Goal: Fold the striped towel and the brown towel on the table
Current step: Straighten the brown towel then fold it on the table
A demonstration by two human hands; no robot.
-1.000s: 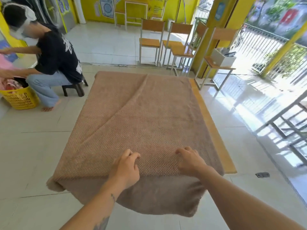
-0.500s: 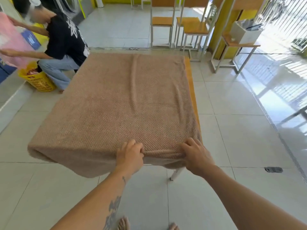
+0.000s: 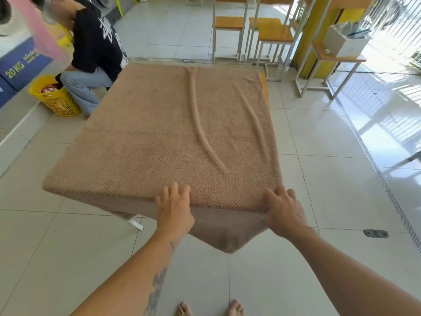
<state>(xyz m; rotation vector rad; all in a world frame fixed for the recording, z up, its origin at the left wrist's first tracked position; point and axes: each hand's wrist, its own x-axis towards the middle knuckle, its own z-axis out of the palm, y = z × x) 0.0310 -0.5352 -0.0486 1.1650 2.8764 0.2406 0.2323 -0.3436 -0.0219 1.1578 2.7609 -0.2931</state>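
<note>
Hands point(image 3: 174, 210) point(image 3: 283, 212) farther apart on brown towel point(image 3: 182, 124)

Bright daylight from the right, glare on floor tiles point(image 3: 385, 124), wide-angle edge bending, slight softness

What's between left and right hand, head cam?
Only the brown towel: its near edge runs from left hand to right hand, a corner hanging below. Head view.
</note>
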